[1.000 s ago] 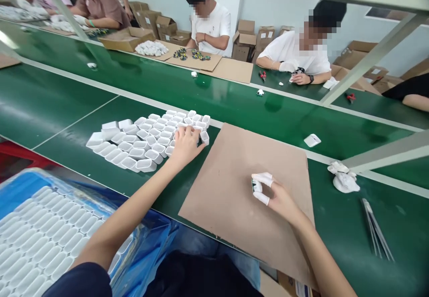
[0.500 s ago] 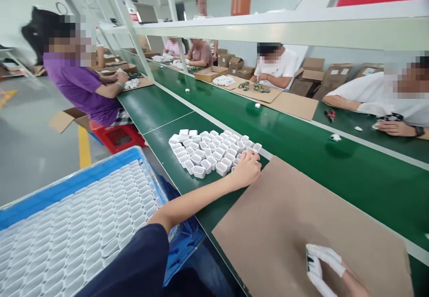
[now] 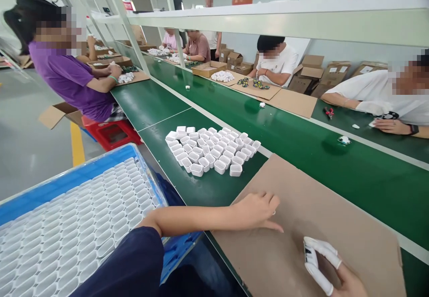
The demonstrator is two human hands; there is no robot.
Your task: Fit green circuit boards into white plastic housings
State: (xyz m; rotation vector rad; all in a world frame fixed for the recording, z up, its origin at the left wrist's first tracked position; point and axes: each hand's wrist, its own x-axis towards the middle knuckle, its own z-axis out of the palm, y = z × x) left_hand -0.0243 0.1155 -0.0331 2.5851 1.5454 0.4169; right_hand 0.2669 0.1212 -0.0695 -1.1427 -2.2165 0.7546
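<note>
In the head view, a board point(image 3: 306, 252) is pinched by the right hand point(image 3: 346, 283), lower right. Whether the left hand point(image 3: 256, 210) is filled cannot be told; room is given between, over cardboard point(image 3: 295, 194), its edge near white cups point(image 3: 220, 167).

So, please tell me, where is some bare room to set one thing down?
Free: far side of the cardboard sheet, between left hand, right hand and conveyor belt; also green tabletop from the loose white cups to the farther cardboard. Crowded: the cups' close cluster, and the blue crate, filled with rows of white pieces.
</note>
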